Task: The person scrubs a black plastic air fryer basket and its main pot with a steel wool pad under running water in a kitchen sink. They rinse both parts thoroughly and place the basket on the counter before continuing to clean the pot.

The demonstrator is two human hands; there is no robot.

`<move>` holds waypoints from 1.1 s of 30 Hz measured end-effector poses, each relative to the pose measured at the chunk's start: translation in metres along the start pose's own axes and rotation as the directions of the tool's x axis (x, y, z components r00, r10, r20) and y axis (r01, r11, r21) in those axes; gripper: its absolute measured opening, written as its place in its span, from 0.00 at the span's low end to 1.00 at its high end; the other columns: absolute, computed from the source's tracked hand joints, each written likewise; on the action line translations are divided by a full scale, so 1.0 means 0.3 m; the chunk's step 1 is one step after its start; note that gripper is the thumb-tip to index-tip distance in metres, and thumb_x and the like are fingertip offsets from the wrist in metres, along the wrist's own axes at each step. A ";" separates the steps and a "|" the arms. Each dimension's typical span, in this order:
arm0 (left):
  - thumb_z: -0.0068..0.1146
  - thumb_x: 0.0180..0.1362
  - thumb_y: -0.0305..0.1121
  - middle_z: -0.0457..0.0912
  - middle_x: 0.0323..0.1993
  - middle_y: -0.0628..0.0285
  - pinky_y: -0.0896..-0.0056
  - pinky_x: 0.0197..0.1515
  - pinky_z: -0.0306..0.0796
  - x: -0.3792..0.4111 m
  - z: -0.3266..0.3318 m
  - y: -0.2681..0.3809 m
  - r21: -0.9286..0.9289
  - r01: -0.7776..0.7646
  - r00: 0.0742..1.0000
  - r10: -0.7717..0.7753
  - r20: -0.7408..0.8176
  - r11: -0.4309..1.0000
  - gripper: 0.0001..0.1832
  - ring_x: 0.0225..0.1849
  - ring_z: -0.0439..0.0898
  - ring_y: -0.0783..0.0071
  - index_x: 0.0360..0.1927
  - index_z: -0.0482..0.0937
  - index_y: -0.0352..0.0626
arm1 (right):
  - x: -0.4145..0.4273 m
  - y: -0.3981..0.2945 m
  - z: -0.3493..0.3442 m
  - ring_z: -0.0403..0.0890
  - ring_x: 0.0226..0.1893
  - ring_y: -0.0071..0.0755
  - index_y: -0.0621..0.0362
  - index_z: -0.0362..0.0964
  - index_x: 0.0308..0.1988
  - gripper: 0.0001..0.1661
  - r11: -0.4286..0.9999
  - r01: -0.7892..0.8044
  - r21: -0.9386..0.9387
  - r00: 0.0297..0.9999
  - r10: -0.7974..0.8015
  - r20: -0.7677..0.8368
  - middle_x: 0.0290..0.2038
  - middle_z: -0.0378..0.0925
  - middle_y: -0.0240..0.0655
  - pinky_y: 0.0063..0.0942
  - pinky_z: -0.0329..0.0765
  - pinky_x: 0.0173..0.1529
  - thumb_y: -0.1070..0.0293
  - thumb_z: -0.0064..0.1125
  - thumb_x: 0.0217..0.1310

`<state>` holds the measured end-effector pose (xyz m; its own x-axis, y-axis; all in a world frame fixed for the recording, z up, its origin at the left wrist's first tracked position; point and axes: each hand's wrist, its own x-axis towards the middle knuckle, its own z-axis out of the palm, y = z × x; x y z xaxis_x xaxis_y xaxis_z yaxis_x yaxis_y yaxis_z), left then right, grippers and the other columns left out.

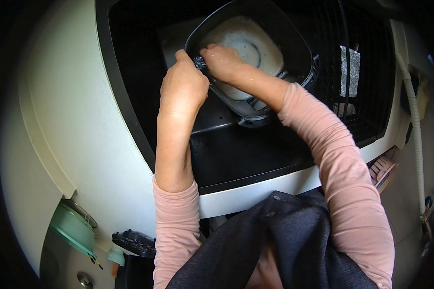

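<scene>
A black, rounded-square basket [293,43], like an air fryer's, stands tilted in the black sink [217,155]. Cloudy, soapy water [238,39] covers its bottom. My left hand [184,81] is closed over the left rim of the basket, its fingers mostly hidden from above. Inside that same rim, my right hand [222,61] is curled with a shiny metal scourer [199,63] at its fingertips. The scourer lies between both hands against the basket wall, and part of it is hidden.
A white counter [130,173] with a raised edge surrounds the sink. Below left are a mint-green basin [74,229] and a black slotted part [135,242]. Toward the right hang a white ribbed hose [414,108] and, lower, a pink slotted basket [382,171].
</scene>
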<state>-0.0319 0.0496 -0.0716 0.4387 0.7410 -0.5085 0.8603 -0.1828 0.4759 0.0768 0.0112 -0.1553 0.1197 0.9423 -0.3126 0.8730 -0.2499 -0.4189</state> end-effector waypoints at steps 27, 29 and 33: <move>0.34 0.53 0.21 0.75 0.18 0.49 0.71 0.18 0.71 -0.010 -0.026 0.035 -0.041 0.091 0.995 -0.090 0.032 0.995 0.15 0.16 0.77 0.68 0.44 0.61 0.23 | -0.145 0.128 0.004 0.77 0.36 0.43 0.59 0.72 0.40 0.20 0.992 -0.067 0.105 0.681 -0.032 0.732 0.34 0.77 0.44 0.31 0.71 0.42 0.69 0.61 0.41; 0.37 0.52 0.21 0.76 0.18 0.49 0.70 0.24 0.72 -0.012 -0.026 0.046 -0.042 0.103 0.994 -0.101 0.053 0.994 0.16 0.19 0.78 0.66 0.45 0.62 0.23 | -0.186 0.154 -0.033 0.77 0.36 0.42 0.58 0.73 0.40 0.19 0.990 -0.046 0.130 0.611 -0.075 0.788 0.34 0.78 0.42 0.31 0.72 0.41 0.72 0.59 0.41; 0.36 0.51 0.20 0.76 0.18 0.51 0.70 0.25 0.72 -0.018 -0.030 0.049 -0.061 0.100 0.994 -0.096 0.059 0.993 0.18 0.19 0.78 0.66 0.47 0.62 0.25 | -0.156 0.075 -0.139 0.77 0.37 0.42 0.58 0.73 0.42 0.20 0.977 0.106 -0.186 0.546 0.099 0.832 0.36 0.77 0.42 0.31 0.73 0.42 0.75 0.56 0.42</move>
<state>-0.0240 0.0486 -0.0555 0.3682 0.7156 -0.5936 0.8824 -0.0679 0.4655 0.1106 -0.0294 -0.1145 -0.2413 0.3048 -0.9213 0.9534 -0.1026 -0.2837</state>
